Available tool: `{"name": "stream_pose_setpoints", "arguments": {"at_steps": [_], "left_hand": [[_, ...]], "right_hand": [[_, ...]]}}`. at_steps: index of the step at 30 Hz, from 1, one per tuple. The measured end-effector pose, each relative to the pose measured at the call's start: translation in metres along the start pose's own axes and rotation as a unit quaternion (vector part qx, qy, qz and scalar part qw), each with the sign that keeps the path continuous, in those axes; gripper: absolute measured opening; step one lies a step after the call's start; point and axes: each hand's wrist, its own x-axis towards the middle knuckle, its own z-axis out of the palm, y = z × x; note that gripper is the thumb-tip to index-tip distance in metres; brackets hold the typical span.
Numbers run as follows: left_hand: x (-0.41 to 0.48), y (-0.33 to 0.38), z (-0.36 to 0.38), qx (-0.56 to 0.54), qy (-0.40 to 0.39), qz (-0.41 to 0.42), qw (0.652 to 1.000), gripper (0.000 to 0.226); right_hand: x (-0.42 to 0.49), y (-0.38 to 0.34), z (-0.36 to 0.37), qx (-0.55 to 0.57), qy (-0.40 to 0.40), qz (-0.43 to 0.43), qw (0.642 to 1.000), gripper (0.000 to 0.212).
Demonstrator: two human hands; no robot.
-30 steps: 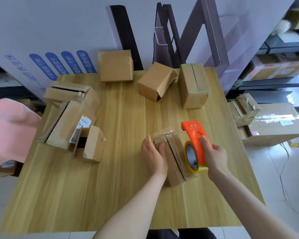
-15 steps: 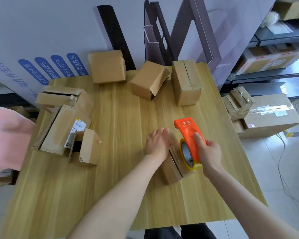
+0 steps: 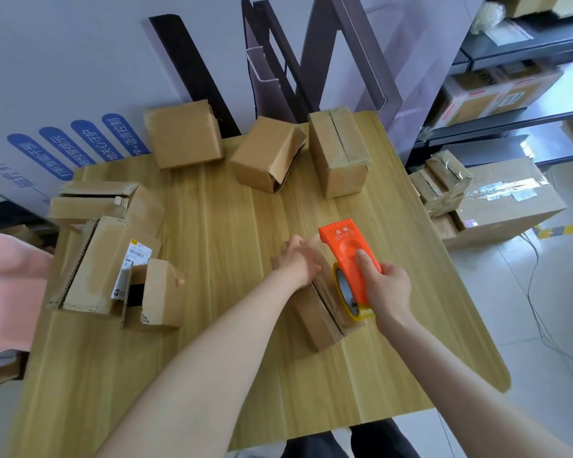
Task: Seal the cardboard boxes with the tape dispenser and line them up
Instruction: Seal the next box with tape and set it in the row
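A small cardboard box (image 3: 318, 312) lies on the wooden table (image 3: 232, 358), right of centre. My left hand (image 3: 296, 257) lies across its far top end, fingers stretched toward the dispenser's nose. My right hand (image 3: 386, 287) grips an orange tape dispenser (image 3: 348, 256) with a yellow-rimmed roll, resting on top of the box along its centre seam. At the far edge stand a sealed tall box (image 3: 339, 152), a tilted box (image 3: 267, 153) with a loose flap, and a third box (image 3: 184, 133).
Several open, unsealed boxes (image 3: 103, 256) crowd the table's left side, one with a white label. Off the right edge, more boxes (image 3: 497, 200) sit on the floor by a dark shelf rack. A pink cloth (image 3: 10, 285) shows at the left.
My left hand slid from the box's near left side up over its far end. The dispenser stayed on top of the box in my right hand.
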Motion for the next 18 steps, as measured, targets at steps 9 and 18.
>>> {"name": "stream_pose_setpoints", "arguments": {"at_steps": [9, 18], "left_hand": [[-0.054, -0.037, 0.052, -0.409, 0.245, -0.151, 0.866, 0.05], [-0.023, -0.06, 0.02, -0.405, 0.054, -0.127, 0.904, 0.04]], "right_hand": [[-0.001, -0.002, -0.002, -0.006, -0.001, 0.006, 1.0, 0.045], [-0.008, -0.003, 0.005, -0.02, 0.002, -0.011, 1.0, 0.044]]}}
